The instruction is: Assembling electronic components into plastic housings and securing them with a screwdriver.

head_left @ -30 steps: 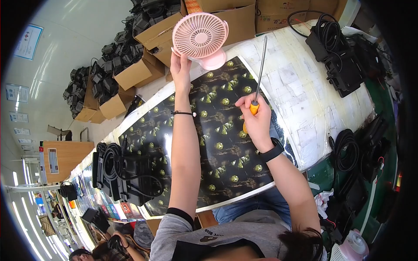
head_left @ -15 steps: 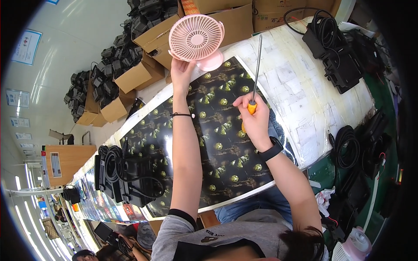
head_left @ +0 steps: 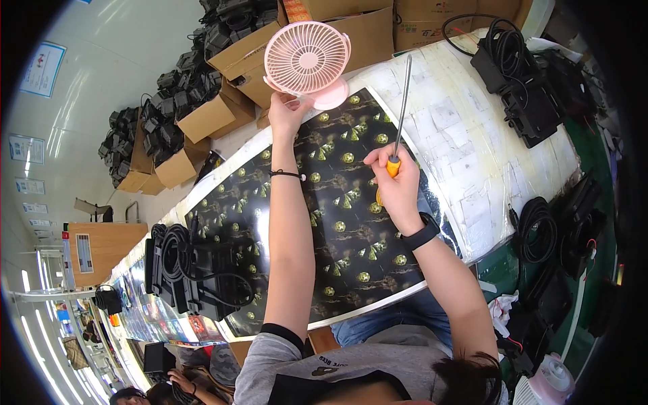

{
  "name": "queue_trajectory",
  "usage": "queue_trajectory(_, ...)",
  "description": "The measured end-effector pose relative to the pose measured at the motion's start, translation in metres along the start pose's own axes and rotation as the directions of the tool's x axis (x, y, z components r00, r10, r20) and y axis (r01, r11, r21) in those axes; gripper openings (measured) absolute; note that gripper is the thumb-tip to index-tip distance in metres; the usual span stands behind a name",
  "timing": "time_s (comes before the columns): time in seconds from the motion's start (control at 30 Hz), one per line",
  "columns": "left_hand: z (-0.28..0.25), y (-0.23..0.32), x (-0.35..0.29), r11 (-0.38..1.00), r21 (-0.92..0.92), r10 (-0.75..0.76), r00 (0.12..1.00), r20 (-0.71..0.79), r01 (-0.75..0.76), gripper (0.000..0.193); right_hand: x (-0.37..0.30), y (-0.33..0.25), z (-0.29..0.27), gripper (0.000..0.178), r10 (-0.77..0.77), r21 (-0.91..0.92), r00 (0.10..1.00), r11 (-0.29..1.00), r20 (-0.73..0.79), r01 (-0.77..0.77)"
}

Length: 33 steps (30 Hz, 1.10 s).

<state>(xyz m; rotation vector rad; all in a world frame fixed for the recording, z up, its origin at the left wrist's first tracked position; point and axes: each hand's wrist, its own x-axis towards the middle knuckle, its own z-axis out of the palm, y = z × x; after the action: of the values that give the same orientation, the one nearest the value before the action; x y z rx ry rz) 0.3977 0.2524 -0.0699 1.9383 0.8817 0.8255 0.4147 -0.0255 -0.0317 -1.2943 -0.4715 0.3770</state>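
A small pink desk fan [head_left: 308, 59] with a round grille stands near the far edge of the table, on a pink base [head_left: 331, 95]. My left hand [head_left: 289, 115] reaches out to it and is closed on its lower part, just left of the base; the grip is partly hidden. In my right hand [head_left: 397, 181], over the dark patterned mat [head_left: 337, 223], is a screwdriver [head_left: 404, 101]. Its yellow handle sits in my closed fingers, and the long metal shaft points up and away, apart from the fan.
Black adapters with coiled cables [head_left: 192, 270] lie at the mat's left edge. More black units [head_left: 516, 81] are at the far right. Cardboard boxes [head_left: 216, 115] full of black parts stand beyond the table. Another person's hand [head_left: 181, 379] shows at lower left.
My left hand and the fan have shifted slightly to the right. The screwdriver's tip has also moved a little right. At lower left, the other person's hand and black unit have moved.
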Motion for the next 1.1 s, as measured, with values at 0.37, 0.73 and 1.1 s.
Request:
queue_trajectory(0.37, -0.025, 0.02, -0.007, 0.932, -0.363, -0.101, 0.959, -0.264, -0.002, 0.039, -0.001, -0.004, 0.001, 0.014, 0.032, 0.068, 0.999, 0.997, 0.04, -0.035)
queue_trajectory(0.73, -0.114, 0.212, -0.136, 0.596, -0.522, 0.297, 0.772, -0.562, -0.61, 0.023, 0.047, -0.092, -0.078, 0.024, -0.014, -0.311, 0.991, 0.95, -0.134, -0.029)
queue_trajectory(1.1, -0.129, 0.217, -0.231, 0.645, -0.499, 0.543, 0.807, -0.232, -0.578, 0.014, 0.086, -0.102, -0.222, 0.019, -0.33, -0.994, 0.942, -0.072, -0.052, -0.08)
